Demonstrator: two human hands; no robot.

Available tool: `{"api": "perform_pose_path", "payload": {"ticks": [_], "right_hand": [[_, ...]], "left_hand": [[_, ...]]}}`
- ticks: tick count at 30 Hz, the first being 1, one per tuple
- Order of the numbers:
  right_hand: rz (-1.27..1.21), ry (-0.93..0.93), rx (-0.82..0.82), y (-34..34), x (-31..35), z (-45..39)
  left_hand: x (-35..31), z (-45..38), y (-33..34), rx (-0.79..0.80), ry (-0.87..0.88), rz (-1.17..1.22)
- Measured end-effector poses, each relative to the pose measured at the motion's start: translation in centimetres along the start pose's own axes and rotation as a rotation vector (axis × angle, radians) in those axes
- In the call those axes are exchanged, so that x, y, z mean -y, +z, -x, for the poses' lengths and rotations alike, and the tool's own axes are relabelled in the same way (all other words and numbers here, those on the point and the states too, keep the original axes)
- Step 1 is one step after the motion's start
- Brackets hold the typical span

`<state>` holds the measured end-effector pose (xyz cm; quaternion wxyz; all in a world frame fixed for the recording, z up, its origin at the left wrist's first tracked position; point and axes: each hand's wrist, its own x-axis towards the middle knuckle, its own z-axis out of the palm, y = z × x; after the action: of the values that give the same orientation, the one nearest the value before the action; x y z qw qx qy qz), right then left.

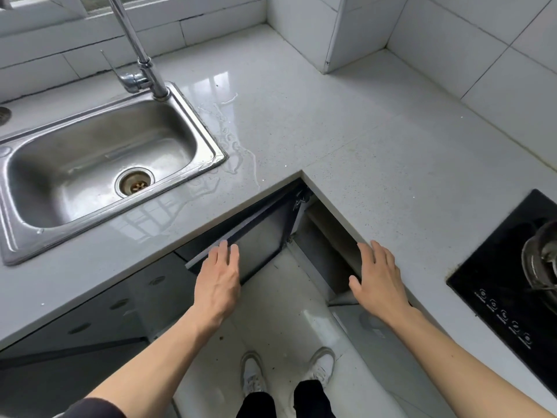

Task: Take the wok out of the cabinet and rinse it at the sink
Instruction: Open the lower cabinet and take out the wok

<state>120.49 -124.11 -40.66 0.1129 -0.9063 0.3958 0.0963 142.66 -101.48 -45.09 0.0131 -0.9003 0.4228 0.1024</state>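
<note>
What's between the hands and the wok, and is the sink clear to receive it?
No wok is visible. The cabinet door is swung open, the left hand on its edge, the right hand by the opening; the interior is out of sight. The sink basin holds nothing; the faucet stands over it.

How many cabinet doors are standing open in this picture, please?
2: one door under the counter corner, touched by the left hand; another beside the right hand. Cabinet contents are hidden.

The steel sink (99, 164) lies empty and wet at nine o'clock; the corner cabinet door (262, 236) stands ajar at centre. No wok shows.
</note>
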Motion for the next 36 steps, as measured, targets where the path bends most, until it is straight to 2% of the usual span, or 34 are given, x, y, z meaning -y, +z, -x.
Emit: {"api": "perform_pose_path", "payload": {"ticks": [3, 11, 20, 29, 36], "right_hand": [[0.007, 0.008, 0.007, 0.1, 0.0, 0.0], [0.013, 0.022, 0.023, 0.1, 0.1, -0.2], [0.047, 0.014, 0.043, 0.1, -0.4, 0.0], [-0.225, 0.105, -0.018, -2.4, -1.0, 2.8], [-0.318, 0.156, -0.044, -2.9, -1.8, 8.5]], "left_hand": [[0.6, 0.5, 0.3, -0.002, 0.034, 0.028], [2.1, 0.7, 0.3, 0.065, -0.061, 0.035], [2.1, 0.3, 0.1, 0.099, -0.067, 0.021], [-1.3, 0.0, -3.0, 0.084, -0.027, 0.128], [-5.8, 1.4, -6.1, 0.067, 0.102, 0.212]]}}
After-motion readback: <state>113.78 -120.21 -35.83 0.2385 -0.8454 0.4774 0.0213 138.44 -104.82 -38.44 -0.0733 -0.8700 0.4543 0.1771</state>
